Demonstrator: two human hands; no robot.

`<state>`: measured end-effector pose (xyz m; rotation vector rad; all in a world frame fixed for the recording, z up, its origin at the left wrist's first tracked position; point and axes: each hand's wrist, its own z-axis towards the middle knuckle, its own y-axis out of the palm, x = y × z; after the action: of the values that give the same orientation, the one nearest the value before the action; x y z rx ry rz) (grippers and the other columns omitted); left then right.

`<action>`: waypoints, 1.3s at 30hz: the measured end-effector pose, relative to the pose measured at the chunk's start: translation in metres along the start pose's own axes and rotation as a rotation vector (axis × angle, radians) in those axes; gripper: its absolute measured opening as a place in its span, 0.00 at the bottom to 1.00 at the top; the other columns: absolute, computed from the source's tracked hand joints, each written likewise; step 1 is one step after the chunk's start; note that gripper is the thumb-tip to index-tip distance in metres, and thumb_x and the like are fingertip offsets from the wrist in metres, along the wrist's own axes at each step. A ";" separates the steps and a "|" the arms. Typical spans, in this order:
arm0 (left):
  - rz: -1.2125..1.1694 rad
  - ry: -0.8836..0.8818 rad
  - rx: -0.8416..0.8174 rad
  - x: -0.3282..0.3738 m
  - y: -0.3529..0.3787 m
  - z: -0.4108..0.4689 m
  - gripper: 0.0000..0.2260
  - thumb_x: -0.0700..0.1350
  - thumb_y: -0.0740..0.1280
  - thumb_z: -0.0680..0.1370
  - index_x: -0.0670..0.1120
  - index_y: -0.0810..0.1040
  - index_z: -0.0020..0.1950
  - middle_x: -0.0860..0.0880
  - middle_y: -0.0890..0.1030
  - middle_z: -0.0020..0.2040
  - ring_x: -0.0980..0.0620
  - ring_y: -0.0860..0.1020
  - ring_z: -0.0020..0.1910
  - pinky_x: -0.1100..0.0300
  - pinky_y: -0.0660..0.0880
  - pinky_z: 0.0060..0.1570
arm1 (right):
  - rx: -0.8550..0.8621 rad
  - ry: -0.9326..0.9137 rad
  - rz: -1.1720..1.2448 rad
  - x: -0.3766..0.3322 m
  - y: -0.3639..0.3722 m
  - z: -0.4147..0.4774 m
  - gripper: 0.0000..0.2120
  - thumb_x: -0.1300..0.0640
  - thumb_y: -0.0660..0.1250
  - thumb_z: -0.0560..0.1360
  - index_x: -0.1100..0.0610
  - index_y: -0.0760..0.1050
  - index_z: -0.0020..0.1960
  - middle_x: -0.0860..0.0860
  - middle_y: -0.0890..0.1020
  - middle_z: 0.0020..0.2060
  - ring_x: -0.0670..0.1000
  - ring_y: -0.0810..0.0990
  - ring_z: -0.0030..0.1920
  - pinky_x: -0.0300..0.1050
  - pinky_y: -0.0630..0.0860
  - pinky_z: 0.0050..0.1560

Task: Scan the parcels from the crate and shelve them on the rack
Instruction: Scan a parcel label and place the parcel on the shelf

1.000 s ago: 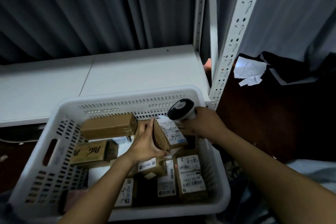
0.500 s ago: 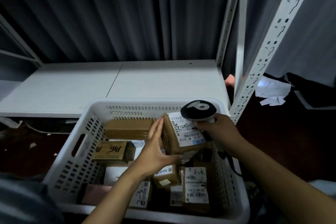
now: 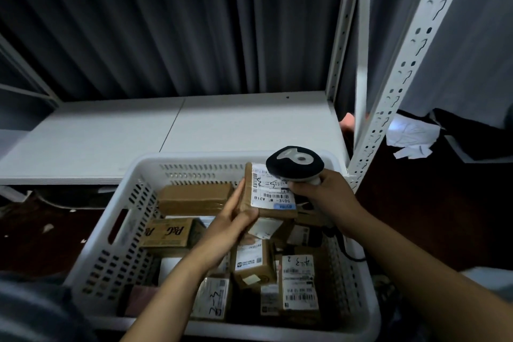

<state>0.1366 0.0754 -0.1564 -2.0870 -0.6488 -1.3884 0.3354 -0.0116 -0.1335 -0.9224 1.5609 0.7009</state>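
**Head view.** The left hand (image 3: 230, 219) holds a small brown cardboard parcel (image 3: 270, 194) above the far right part of a white perforated plastic crate (image 3: 116, 244). Its grip is closed on the parcel, with the fingers laid along the left face and the thumb hooked round the near lower corner. The parcel is tilted so that its white shipping label faces the camera, showing a barcode, printed characters and a handwritten mark.

The right hand (image 3: 324, 194) has its grip wrapped round the handle of a black-and-white handheld barcode scanner (image 3: 294, 164). The scanner's rounded head lies over the far right corner of the label; whether it touches the label cannot be told. A dark cable (image 3: 347, 250) runs down from the handle over the crate's right wall.

Further parcels lie inside the crate:
- a long brown taped box (image 3: 194, 198) against the far wall;
- a tan carton printed "P&G" (image 3: 166, 232) at the left;
- several small labelled boxes at the near side, among them a box with a tall white label (image 3: 299, 283) at the right.

Beyond the crate stands the white metal rack (image 3: 166, 130). Its lower shelf board runs behind the crate's far rim, and a perforated upright (image 3: 394, 97) rises at the right. A dark pleated curtain (image 3: 194, 30) hangs behind the rack. Crumpled white paper (image 3: 408, 136) lies right of the upright.
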 end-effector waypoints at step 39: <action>-0.241 0.053 0.516 -0.038 -0.041 0.009 0.19 0.35 0.73 0.72 0.51 0.78 0.60 0.46 0.82 0.53 0.54 0.82 0.43 0.65 0.80 0.36 | -0.159 0.008 -0.344 -0.017 0.002 -0.008 0.07 0.63 0.71 0.71 0.57 0.76 0.36 0.50 0.78 0.22 0.48 0.75 0.23 0.45 0.74 0.31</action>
<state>0.1021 0.1079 -0.1871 -1.5975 -1.1301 -1.2281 0.3311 -0.0141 -0.1150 -1.2766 1.3207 0.5801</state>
